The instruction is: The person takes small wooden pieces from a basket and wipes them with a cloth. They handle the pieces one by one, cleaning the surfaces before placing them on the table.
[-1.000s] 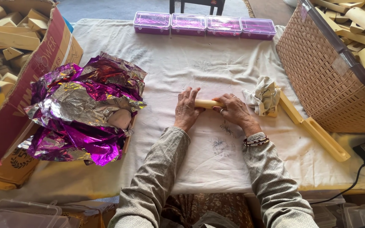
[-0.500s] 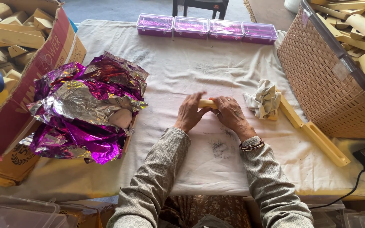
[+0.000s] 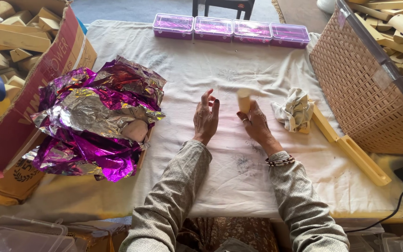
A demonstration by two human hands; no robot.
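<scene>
Standing now upright, the pale cylinder is gripped by the right hand alone, just left of the crumpled cloth. The left hand has been released, fingers spread; rolling appears finished.

purple foil heap, four purple boxes, wicker basket

Purple-and-silver foil, cream cylinder, white cloth, tan woven basket.

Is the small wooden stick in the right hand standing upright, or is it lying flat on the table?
Upright. The right hand holds the wooden stick with its round end up, above the white cloth. The left hand is open and apart.
</scene>
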